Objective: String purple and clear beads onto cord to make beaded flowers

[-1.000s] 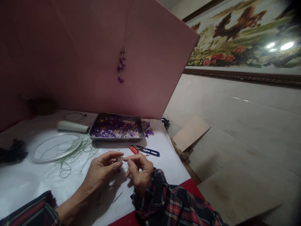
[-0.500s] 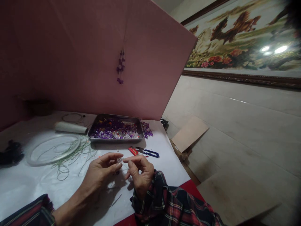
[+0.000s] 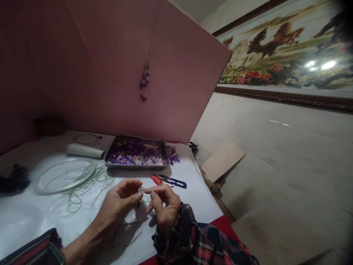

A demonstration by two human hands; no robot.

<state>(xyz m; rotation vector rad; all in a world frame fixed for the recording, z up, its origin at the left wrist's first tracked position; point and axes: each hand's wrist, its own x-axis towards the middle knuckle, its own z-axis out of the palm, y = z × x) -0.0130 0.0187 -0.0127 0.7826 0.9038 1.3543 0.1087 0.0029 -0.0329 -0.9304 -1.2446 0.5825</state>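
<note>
Between thumb and fingertips, my left hand (image 3: pixel 122 197) pinches a small cluster of clear beads (image 3: pixel 141 190). My right hand (image 3: pixel 165 206) is closed just to the right of it, its index fingertip at the beads and its thumb bent against that finger. What my right fingers hold is too small to make out. Thin thread hangs below the beads, along with a small dark bit. Beyond both hands lie dark blue thread snips (image 3: pixel 175 181) and a small red packet (image 3: pixel 156 179).
A metal tray (image 3: pixel 138 167) of purple, clear and orange beads stands further back, with purple beads (image 3: pixel 172 154) heaped beside it. To the left are a translucent ring (image 3: pixel 64 189), tangled green thread (image 3: pixel 79 189) and a pale cone (image 3: pixel 85 150). A purple bead string (image 3: pixel 143 81) hangs before the pink panel (image 3: pixel 110 73).
My view has shifted slightly, so the scene sits a little lower. The clear beads between my fingers show a bit more openly. Both hands stay nearly in place.
</note>
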